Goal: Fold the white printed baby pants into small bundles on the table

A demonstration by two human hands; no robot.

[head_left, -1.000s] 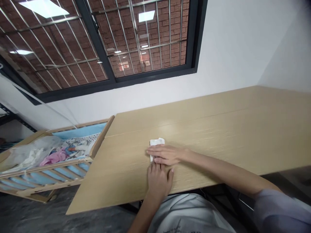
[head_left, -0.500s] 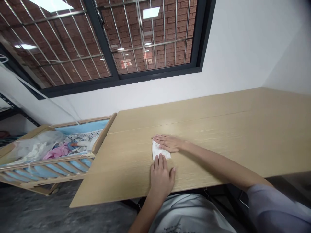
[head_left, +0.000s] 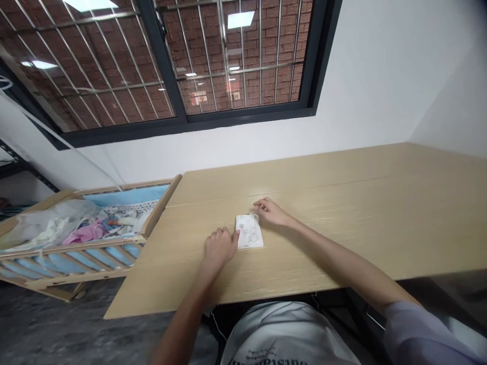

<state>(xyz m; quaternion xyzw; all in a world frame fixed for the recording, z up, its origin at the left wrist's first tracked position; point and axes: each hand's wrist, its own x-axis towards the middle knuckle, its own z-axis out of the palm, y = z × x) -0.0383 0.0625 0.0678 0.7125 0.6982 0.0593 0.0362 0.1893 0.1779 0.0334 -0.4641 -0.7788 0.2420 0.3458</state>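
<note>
A thin, square white piece with a faint grey print, which looks like folded cloth or paper, lies flat on the light wood tabletop. My left hand rests at its left side, fingers bent and the thumb stretched out to its left edge. Just beyond its upper right corner is my right hand, fingers loosely bent and apart, seemingly holding nothing. Whether the right fingertips touch that corner, I cannot tell.
To the left of the table stands a wooden crib with blue lining, holding clothes and a clear plastic bag. A barred window and a white wall are behind the table. The table's front edge runs close to my body.
Both hands lay flat on the white piece before. The left has slid left to its edge, and the right has lifted off toward its upper right corner. More of the piece shows now.
</note>
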